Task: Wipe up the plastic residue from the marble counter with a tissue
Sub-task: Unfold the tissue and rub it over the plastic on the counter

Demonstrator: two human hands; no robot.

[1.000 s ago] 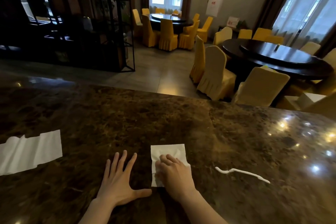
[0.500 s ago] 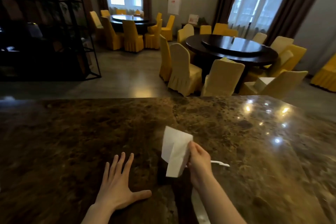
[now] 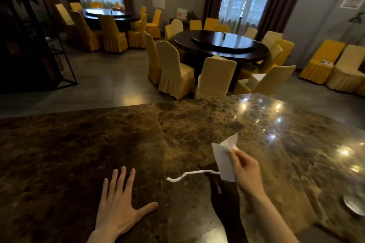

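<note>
Right hand: fingers pinched on folded white tissue, held off the surface, lower edge just above the right end of the plastic residue. Residue: thin white strip lying on marble counter, btwn both hands. Left hand: fully open, fingers spread, palm flat on counter, holding nothing.

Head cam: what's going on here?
A person stands at a dark marble counter. The right hand pinches a folded white tissue that hangs over the right end of a thin white strip of plastic residue; whether it touches the strip is unclear. The left hand lies flat, fingers spread, on the counter nearer the person. The strip is not yet wiped up.
</note>
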